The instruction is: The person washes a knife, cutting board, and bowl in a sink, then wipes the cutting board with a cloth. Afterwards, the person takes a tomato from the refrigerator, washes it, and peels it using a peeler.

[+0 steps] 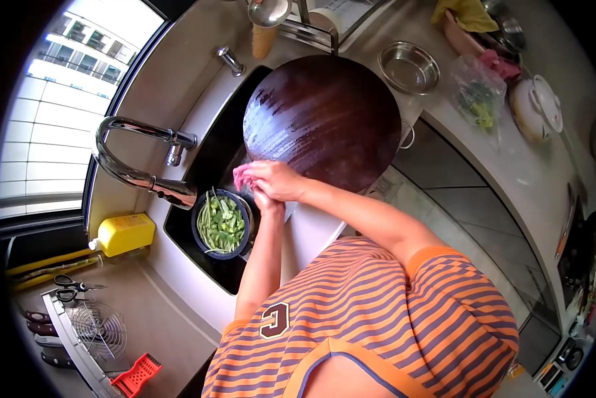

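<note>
My right hand (279, 180) is closed around a crumpled pink cloth (239, 176), part of which sticks out on the left. Just below, and pressed against it, is my left hand (267, 201), also closed on the cloth, its fingers mostly hidden. Both hands are over the edge of the dark sink (178, 229). Beyond them a large round dark board (324, 119), streaked with water, lies across the sink and counter. A dark pot (248, 211) with green beans and leafy greens (221, 222) stands in the sink to the left of my hands.
A chrome faucet (122, 169) arches over the sink's left side. Near it lies a yellow bottle (124, 235), with scissors (69, 288), a wire rack (99, 330) and a red grater (137, 375) below. On the right counter are a metal bowl (409, 67), bagged greens (478, 99) and a lidded pot (535, 109).
</note>
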A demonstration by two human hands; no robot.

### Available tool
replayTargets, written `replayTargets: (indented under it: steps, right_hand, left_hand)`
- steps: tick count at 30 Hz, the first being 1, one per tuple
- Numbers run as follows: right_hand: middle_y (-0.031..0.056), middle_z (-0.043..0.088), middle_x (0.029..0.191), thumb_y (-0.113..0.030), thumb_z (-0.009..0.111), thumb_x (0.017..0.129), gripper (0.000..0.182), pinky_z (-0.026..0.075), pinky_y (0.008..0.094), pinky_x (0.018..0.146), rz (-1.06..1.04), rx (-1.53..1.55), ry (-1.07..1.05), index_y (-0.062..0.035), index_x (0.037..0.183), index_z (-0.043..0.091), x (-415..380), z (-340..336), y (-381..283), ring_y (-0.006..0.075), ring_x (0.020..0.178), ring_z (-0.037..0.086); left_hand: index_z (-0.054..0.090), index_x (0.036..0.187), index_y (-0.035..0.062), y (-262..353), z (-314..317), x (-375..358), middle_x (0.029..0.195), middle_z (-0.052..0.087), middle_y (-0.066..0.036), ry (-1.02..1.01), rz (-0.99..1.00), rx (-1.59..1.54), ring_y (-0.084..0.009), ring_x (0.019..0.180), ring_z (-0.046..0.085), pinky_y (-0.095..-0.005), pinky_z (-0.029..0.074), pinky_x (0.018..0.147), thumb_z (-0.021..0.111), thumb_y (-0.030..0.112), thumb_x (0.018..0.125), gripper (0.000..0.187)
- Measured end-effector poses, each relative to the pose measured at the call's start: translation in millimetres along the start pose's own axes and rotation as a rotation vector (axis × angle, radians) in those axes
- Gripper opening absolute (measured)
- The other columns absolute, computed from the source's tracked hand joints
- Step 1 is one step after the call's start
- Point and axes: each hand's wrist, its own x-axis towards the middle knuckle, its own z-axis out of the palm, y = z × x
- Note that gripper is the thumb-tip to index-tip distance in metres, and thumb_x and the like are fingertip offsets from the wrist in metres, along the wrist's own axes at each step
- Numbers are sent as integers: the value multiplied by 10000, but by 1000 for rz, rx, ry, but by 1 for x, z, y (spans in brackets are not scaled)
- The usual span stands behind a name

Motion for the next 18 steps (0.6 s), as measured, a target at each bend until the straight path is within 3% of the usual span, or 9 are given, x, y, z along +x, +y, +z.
replayTargets:
  steps: [2, 3, 5, 6, 8, 11, 16, 17, 18]
  right_hand:
    - [88, 627, 950, -74, 545, 759, 167, 470, 345, 788, -250, -247, 179, -74, 901, 632, -2, -59, -35, 264, 859, 595]
    - [113, 630, 927, -68, 523, 785, 150, 484, 360, 729, -170, -454, 228, -61, 897, 622, -14, -88, -23, 275, 828, 598]
    - [109, 610, 894, 46, 464, 825, 164, 520, 297, 652, -38, -611, 310, -5, 922, 586, -37, -162, -3, 192, 782, 602]
    - [131, 609, 965, 26, 456, 835, 187, 506, 344, 761, -9, -665, 354, -5, 967, 586, -54, -201, 18, 233, 829, 614]
    - [148, 593, 1047, -9, 460, 843, 213, 435, 402, 899, 96, -908, 368, -12, 1017, 582, -97, -236, 40, 309, 967, 583]
    - [159, 561, 1050, -67, 451, 835, 193, 374, 428, 927, 67, -998, 287, -24, 970, 582, -102, -176, 3, 350, 1113, 464]
    - [164, 574, 1055, -44, 520, 741, 266, 338, 436, 1000, -126, -722, 50, -22, 994, 599, -88, -31, -17, 325, 1088, 500]
    - [177, 566, 1083, -41, 536, 721, 301, 335, 442, 1002, -200, -728, -22, -14, 1016, 589, -84, -6, -18, 324, 1104, 496]
    - [194, 557, 1111, -38, 551, 705, 332, 335, 445, 1004, -208, -712, -62, -13, 1035, 581, -84, 21, -9, 328, 1118, 490]
  left_hand:
    - [437, 1215, 128, 20, -14, -5, 1091, 580, -73, 122, -257, 244, -256, 940, 567, -414, 471, 756, 261, 578, 902, 575]
    - [444, 1204, 122, 25, -12, -9, 1001, 612, -38, 19, -240, 311, -225, 854, 591, -401, 483, 677, 256, 601, 890, 603]
    - [445, 1209, 117, 30, 1, -13, 1006, 613, -35, 9, -240, 377, -189, 815, 588, -390, 478, 673, 256, 607, 888, 616]
    - [442, 1210, 114, 29, 7, -11, 1020, 613, -30, 1, -243, 395, -173, 809, 585, -390, 477, 673, 262, 606, 888, 615]
    - [329, 1332, 106, 14, 29, -13, 1313, 433, -73, -95, -225, 243, -242, 1161, 447, -428, 367, 959, 246, 542, 922, 604]
    - [268, 1371, 99, 9, 32, -17, 1392, 332, -81, -184, -162, 199, -263, 1259, 343, -405, 276, 1044, 232, 524, 930, 614]
    - [288, 1363, 86, 34, 39, -27, 1387, 352, -90, -233, -349, 276, -236, 1247, 371, -392, 282, 1039, 214, 583, 905, 680]
    - [307, 1354, 74, 47, 38, -30, 1397, 340, -91, -176, -515, 369, -258, 1240, 376, -392, 284, 1036, 225, 608, 890, 712]
    - [350, 1325, 63, 40, 26, -20, 1346, 401, -115, 55, -341, 493, -293, 1175, 437, -396, 333, 1002, 232, 633, 874, 736]
